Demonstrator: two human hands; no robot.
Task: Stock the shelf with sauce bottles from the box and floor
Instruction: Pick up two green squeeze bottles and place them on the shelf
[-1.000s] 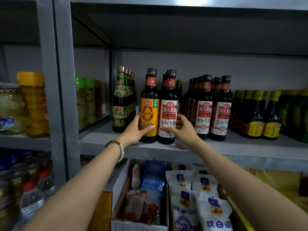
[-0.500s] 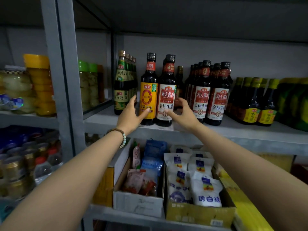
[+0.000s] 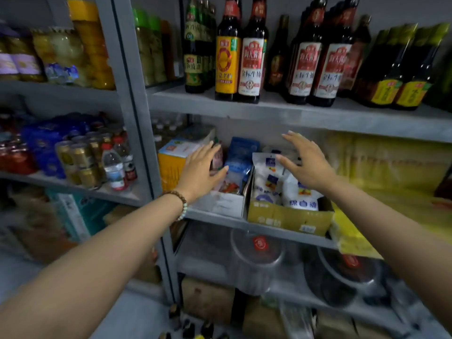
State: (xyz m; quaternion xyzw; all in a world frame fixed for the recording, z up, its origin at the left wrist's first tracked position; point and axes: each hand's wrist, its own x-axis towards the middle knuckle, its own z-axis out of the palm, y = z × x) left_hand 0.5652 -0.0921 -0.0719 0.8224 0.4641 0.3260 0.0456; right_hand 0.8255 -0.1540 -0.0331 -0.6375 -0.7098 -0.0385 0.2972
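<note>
Dark sauce bottles stand in a row on the grey shelf. At its front are a yellow-labelled bottle and a red-and-white-labelled bottle side by side. Both hands hang in the air below that shelf, holding nothing. My left hand, with a bead bracelet at the wrist, has its fingers spread. My right hand is spread too. Several dark bottle tops show on the floor at the bottom edge.
Below the hands a white box and a tan carton hold snack and sugar bags. Yellow packs lie to the right. Jars, cans and water bottles fill the left bay behind a grey upright. Pots and boxes sit lower down.
Both hands have let go of the two front bottles and dropped below the shelf. The view has tilted downward, showing lower shelves and the floor.
</note>
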